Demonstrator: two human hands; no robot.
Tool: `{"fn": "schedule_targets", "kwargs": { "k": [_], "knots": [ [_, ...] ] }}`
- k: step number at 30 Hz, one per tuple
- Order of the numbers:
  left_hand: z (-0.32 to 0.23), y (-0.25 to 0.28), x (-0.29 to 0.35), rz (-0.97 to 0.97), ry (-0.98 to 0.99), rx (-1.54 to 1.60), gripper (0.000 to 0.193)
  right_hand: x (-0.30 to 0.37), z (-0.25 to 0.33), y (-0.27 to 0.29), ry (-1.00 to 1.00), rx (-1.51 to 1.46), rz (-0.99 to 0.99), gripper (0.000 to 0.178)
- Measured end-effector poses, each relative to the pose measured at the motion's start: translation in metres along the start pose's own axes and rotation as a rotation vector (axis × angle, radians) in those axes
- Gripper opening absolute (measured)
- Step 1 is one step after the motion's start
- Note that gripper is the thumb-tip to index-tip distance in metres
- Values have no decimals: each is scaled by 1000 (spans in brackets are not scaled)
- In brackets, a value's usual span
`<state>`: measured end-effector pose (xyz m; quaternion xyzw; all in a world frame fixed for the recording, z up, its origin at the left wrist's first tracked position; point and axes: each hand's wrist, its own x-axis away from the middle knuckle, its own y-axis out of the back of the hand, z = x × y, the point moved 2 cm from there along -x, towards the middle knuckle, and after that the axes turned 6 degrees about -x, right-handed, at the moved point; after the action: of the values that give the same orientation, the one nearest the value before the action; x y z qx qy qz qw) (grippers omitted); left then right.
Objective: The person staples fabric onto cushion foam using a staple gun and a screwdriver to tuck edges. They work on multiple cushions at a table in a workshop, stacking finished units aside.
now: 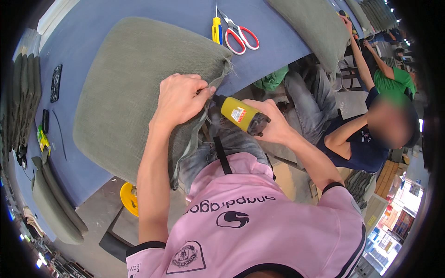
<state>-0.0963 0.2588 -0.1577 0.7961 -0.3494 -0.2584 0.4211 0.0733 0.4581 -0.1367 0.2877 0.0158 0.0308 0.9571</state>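
Note:
A grey-green upholstered panel (125, 78) lies on the blue tabletop, its near right side reaching over the table edge toward my lap. Along that side the fabric edge (204, 116) is loose and frayed. My left hand (183, 99) rests on the panel's right side, thumb and fingers closed on the fabric edge. In my right hand (271, 120) is a yellow staple gun (238, 112) with a black nose and a black end cap. Its nose points at the fabric edge, close to my left thumb; whether it touches cannot be made out.
A yellow-handled screwdriver (216, 31) and red-and-white scissors (238, 37) lie beyond the panel. More padded panels stand at the left (23, 97), and another (308, 32) lies far right. A co-worker (357, 134) sits to my right. A yellow round object (130, 198) is below the table.

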Motion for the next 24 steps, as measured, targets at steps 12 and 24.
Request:
{"fn": "schedule_targets", "kwargs": {
  "k": [12,24],
  "knots": [
    [-7,-10,4,-34,-31,-102,39,-1,-21,-16,-78,-71,-130,54],
    [-20,48,23,-150,1,179,17,-45,-15,62,-1,87,-140,45]
  ]
}}
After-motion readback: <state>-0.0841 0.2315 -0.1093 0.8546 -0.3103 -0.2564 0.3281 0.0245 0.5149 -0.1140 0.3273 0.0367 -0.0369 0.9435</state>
